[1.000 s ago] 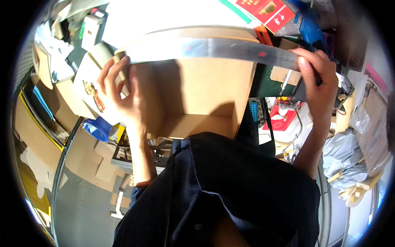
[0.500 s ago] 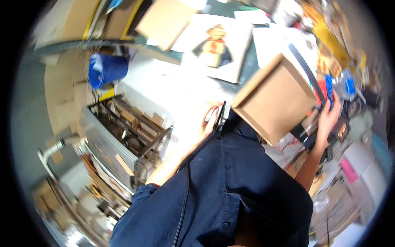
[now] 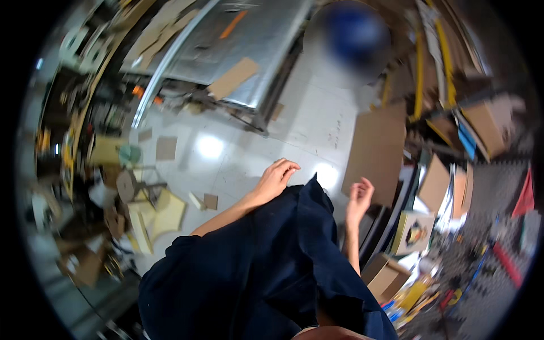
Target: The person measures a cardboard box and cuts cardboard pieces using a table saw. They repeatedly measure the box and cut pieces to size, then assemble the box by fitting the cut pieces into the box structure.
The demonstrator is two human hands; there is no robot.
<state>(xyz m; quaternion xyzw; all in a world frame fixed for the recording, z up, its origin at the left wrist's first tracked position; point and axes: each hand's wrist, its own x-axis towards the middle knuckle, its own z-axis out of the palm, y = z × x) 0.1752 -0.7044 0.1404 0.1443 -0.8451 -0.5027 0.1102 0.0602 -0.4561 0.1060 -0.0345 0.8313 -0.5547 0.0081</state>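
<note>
My left hand [image 3: 276,177] hangs over the pale tiled floor [image 3: 238,153] with its fingers loosely curled and nothing in it. My right hand [image 3: 359,198] is raised beside a flat brown cardboard sheet [image 3: 376,152] that stands on the floor; its fingers are spread and it holds nothing. A brown cardboard box [image 3: 386,275] sits low on the right, apart from both hands. My dark blue garment [image 3: 266,266] fills the lower middle of the view.
A long metal workbench [image 3: 226,45] with cardboard scraps runs across the top. Another person [image 3: 348,39] stands at the top right. Cardboard pieces and stools [image 3: 136,187] clutter the left; boxes, printed sheets [image 3: 413,232] and tools crowd the right.
The cardboard box that both hands held a second ago has left them. My view has swung round to the floor, and both hands are now free.
</note>
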